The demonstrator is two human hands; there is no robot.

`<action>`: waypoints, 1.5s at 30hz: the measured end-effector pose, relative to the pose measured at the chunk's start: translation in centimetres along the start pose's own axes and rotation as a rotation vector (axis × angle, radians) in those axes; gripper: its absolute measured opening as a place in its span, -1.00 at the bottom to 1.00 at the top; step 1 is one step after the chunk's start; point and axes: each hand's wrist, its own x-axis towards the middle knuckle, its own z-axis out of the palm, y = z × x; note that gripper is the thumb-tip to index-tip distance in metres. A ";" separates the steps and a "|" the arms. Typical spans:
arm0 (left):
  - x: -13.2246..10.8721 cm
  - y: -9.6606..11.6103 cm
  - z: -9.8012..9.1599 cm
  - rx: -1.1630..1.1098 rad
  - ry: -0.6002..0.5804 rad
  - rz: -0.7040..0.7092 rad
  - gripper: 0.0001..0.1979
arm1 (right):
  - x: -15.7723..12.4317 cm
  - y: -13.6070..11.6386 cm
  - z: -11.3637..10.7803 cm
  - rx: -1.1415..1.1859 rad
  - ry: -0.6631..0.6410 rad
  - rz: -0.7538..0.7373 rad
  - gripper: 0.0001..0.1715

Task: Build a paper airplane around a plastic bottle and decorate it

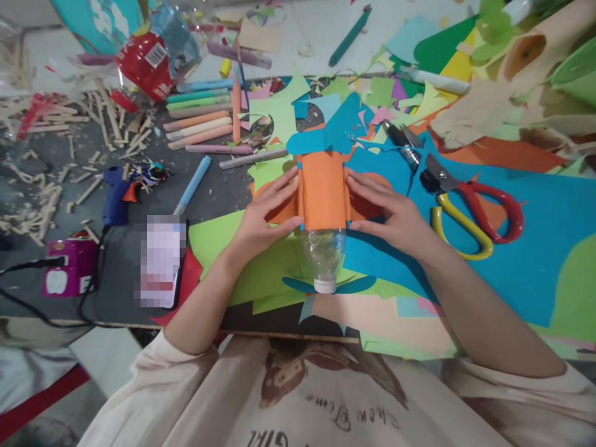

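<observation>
A clear plastic bottle (pixel 323 251) lies in front of me, its white cap pointing toward me. Orange paper (pixel 323 192) wraps its body, and rounded orange wings (pixel 372 189) stick out at both sides. Blue paper blades (pixel 356 284) lie at the cap, and a blue paper tail (pixel 326 136) sits at the far end. My left hand (pixel 267 211) presses the left side of the wrapped bottle, fingers over the left wing. On the right side, my right hand (pixel 388 208) does the same. Between them the two hands hold the bottle.
Scissors (pixel 465 208) with red and yellow handles rest on blue paper (pixel 512 273) to the right. Leftward lie a phone (pixel 161 264), a blue glue gun (pixel 116 192), a purple box with cords (pixel 69 267), several markers (pixel 200 118) and wooden sticks (pixel 41 198). Paper scraps (pixel 279 112) cover the back.
</observation>
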 end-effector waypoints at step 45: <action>-0.3 -0.2 -0.1 0.065 0.040 0.066 -0.44 | -0.1 -0.1 0.0 -0.065 -0.043 -0.023 -0.19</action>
